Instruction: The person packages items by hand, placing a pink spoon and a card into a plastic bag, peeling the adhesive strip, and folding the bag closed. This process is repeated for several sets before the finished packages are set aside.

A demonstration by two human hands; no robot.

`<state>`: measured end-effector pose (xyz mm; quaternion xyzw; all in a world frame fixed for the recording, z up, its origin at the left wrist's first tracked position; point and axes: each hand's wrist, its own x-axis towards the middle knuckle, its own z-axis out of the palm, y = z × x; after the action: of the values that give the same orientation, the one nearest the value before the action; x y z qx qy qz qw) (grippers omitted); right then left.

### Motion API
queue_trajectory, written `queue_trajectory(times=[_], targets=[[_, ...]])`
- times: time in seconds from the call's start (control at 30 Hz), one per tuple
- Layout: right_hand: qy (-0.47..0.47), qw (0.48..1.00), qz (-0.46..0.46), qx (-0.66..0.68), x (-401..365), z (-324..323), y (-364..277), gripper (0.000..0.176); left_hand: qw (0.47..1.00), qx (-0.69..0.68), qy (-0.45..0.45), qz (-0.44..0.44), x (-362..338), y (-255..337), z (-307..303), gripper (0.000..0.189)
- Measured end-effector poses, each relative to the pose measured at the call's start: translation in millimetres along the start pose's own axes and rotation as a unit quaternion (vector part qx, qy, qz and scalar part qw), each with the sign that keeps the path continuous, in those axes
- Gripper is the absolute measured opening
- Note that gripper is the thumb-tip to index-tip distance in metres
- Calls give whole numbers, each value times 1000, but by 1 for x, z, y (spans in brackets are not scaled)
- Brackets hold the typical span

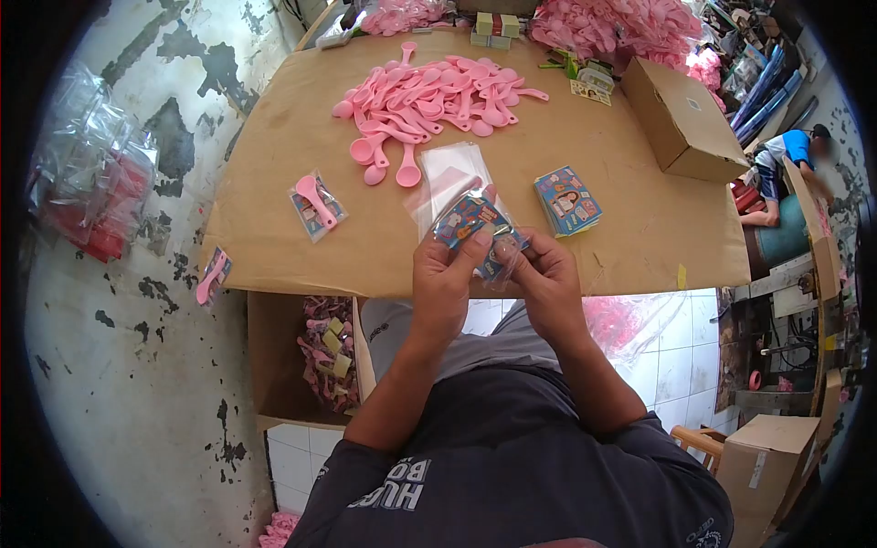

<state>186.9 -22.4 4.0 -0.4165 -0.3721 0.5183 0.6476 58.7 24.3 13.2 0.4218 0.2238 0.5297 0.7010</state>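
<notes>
Above tabletop point(352, 260) | left grip point(442, 276), right grip point(550, 285) pinching bagged card point(475, 219), print illegible | shirt point(530, 447) shows "HU", "BO"

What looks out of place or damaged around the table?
One spoon-and-card packet sits at the near left corner of the table, apparently overhanging the edge, whereas the other packet lies well inside. Also, the wall on the left looks damaged: flaked paint leaves dark patches.

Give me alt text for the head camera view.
The left hand and right hand hold a blue printed card and clear plastic at a brown table. On it lie a heap of pink spoons, plastic sleeves and a card stack.
</notes>
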Motion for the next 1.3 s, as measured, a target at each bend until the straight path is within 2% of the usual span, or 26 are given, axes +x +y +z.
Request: queue_trajectory(times=[0.1, 0.17, 0.33, 0.5, 0.73, 0.8, 0.83, 0.9, 0.93, 1.07, 1.13, 1.2, 1.3], targets=[[5, 999, 29, 13, -4, 0, 5, 18, 997, -73, 11, 35, 5, 9, 6, 57], [-1, 1000, 22, 7, -6, 2, 6, 18, 989, -140, -21, 49, 7, 15, 3, 63], [-14, 999, 35, 0, -9, 5, 6, 19, 978, -200, -36, 42, 8, 13, 5, 59], [53, 996, -42, -52, -5, 21, 5, 21, 973, -214, -64, 51, 6, 4, 7, 56], [47, 983, -126, -128, -3, 16, 11, 23, 979, -193, -51, 44, 7, 3, -1, 52], [54, 944, -185, -268, -7, 15, 5, 27, 985, -162, -18, 48, 8, 4, -7, 49], [52, 944, -185, -270, -8, 15, 0, 27, 985, -164, -17, 50, 9, 5, -11, 49], [-9, 849, -301, -433, -8, 14, -9, 28, 979, -192, 66, 27, 12, 8, -20, 44], [-47, 819, -364, -440, -4, 9, -6, 25, 977, -192, 88, 36, 14, 7, -29, 39], [-108, 816, -369, -432, 6, 6, -28, 17, 959, -257, 108, 57, 23, 8, -74, 36], [-77, 834, -319, -444, 23, -4, -46, 15, 946, -283, 141, 72, 27, 8, -89, 32], [-39, 861, -219, -457, 49, -8, -67, 15, 944, -289, 141, 66, 29, 7, -97, 34], [-55, 836, -221, -499, 112, -17, -81, 19, 948, -281, 137, 58, 28, 8, -95, 37]])
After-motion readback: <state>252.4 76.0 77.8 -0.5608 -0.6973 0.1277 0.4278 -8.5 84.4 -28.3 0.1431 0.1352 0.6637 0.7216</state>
